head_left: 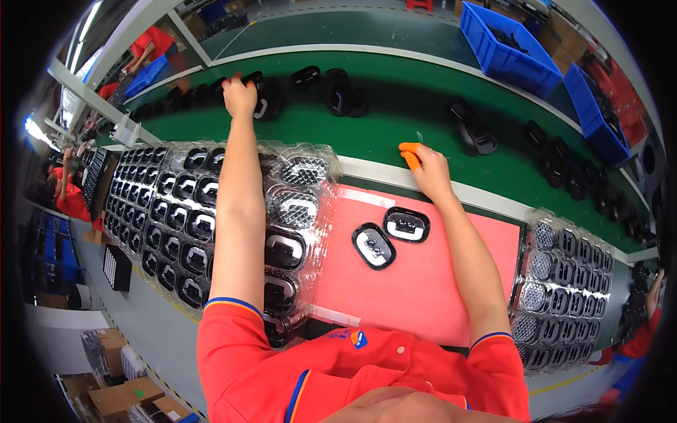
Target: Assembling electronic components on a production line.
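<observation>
My left hand (240, 99) reaches out to the green belt (405, 120), among glossy black oval cases. Its fingertips meet a black case (253, 78); whether they grip it is unclear. Another black case (266, 106) with a pale inner face lies beside that wrist. Over the belt's near edge is my right hand (430, 170), with orange covers on two fingers held apart. A small clear sliver (419, 136) shows just beyond them; nothing else appears in that hand. Two black oval pieces with silvery centres, one upper (407, 225) and one lower (374, 246), lie on the pink mat (437, 296).
Clear plastic trays filled with black cases (169, 211) stand left of the mat; similar trays (564, 296) stand right. More black parts (472, 127) line the belt. Blue bins (508, 53) sit beyond it. Co-workers in red are at far left and right.
</observation>
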A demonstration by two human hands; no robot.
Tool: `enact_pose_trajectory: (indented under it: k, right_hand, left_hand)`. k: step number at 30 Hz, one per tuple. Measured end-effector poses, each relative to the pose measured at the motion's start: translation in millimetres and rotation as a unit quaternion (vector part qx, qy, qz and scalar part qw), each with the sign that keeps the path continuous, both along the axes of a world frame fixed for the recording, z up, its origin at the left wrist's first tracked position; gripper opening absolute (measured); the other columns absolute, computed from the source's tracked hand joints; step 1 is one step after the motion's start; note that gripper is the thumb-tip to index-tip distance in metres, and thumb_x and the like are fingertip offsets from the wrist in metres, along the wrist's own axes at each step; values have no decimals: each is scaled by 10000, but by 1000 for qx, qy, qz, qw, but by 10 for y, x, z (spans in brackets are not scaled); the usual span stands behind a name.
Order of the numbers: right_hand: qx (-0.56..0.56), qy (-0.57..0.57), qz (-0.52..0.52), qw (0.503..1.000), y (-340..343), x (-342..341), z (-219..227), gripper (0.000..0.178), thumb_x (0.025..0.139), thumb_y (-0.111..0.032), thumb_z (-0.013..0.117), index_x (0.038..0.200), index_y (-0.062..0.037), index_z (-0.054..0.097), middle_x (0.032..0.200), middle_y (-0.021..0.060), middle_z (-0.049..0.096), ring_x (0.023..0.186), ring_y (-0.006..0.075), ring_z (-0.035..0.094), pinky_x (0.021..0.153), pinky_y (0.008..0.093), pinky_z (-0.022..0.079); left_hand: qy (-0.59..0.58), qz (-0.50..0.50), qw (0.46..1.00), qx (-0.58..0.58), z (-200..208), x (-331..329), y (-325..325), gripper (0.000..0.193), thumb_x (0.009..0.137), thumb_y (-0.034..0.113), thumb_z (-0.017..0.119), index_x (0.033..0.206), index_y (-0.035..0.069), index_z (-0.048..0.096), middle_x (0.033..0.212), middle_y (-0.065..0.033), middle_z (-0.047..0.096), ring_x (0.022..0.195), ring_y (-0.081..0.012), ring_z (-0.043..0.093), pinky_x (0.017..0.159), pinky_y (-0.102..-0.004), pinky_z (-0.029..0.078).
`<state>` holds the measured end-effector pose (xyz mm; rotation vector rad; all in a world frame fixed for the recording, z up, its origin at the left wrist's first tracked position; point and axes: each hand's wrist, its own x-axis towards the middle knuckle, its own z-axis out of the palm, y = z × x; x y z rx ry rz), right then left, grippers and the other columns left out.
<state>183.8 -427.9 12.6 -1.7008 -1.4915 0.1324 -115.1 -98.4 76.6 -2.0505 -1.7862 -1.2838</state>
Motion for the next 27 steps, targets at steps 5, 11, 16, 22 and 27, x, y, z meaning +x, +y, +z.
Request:
enact_pose_trajectory:
  k: [5,11,16,22,27]
  right_hand:
    - [16,-30,37,999,21,-110,54,160,842,-104,588,965,-55,677,871,138,670,765,300,623,688,355,482]
    - [33,-46,61,997,14,-122,57,160,836,-90,585,955,-38,678,879,145,667,793,316,615,694,373,481]
    - [28,-51,77,995,-40,-125,93,163,834,-88,584,952,-24,676,895,155,667,809,325,616,712,382,485]
    - [39,-51,84,994,-37,-98,38,168,826,-111,589,957,-42,668,874,163,660,817,340,614,716,417,484]
    - [7,-57,99,993,19,-243,145,142,795,-95,606,910,-32,661,891,184,649,805,378,599,730,429,484]
  left_hand:
    - [-8,-141,978,153,217,190,-79,315,801,178,604,1113,133,619,1178,-170,542,1053,-354,544,853,-435,466]
    - [-111,-298,914,253,767,906,-406,239,749,122,650,986,97,659,1054,-111,624,1046,-291,559,900,-400,437]
    - [-282,-547,780,112,1566,1789,-1695,220,856,6,553,1069,-36,585,972,-96,637,876,-148,594,771,-262,462]
    - [-595,-719,358,-26,1807,2172,-2710,242,895,40,546,1135,17,519,1060,-87,586,956,-198,584,848,-336,465]
    - [-580,-744,323,82,1663,1824,-2802,307,894,126,560,1179,59,467,1135,-99,556,1052,-239,544,901,-381,422]
